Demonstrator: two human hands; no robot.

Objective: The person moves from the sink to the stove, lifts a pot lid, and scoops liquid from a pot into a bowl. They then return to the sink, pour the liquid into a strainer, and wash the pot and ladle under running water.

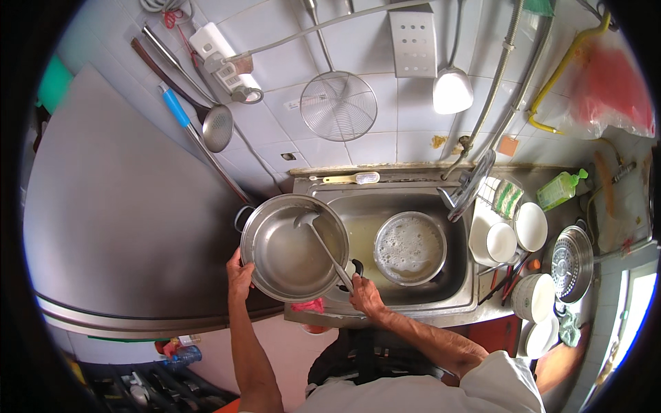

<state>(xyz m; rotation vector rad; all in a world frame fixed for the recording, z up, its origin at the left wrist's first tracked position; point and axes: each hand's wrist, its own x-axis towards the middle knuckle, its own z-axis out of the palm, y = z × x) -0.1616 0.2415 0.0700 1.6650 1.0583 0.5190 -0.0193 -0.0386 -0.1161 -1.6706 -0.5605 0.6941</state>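
My left hand [240,276] grips the lower left rim of a wide stainless steel pot [289,253], held over the left end of the sink [356,206]. In my right hand [365,295] is the handle of a metal ladle [330,253], whose head lies inside the pot. Close to my right hand is a black handle [357,267] at the pot's edge; whether the hand touches it is unclear. A round metal bowl [410,249] of foamy liquid stands in the sink, to the right of the pot. Shallow cloudy liquid covers the sink's bottom around it.
The faucet [467,188] reaches over the sink's right end. White bowls [501,242], a steamer insert [572,264], chopsticks [508,284] and a green soap bottle [560,190] crowd the right counter. A brush [351,178] lies behind the sink. Utensils, including a wire skimmer [339,106], hang on the tiled wall.
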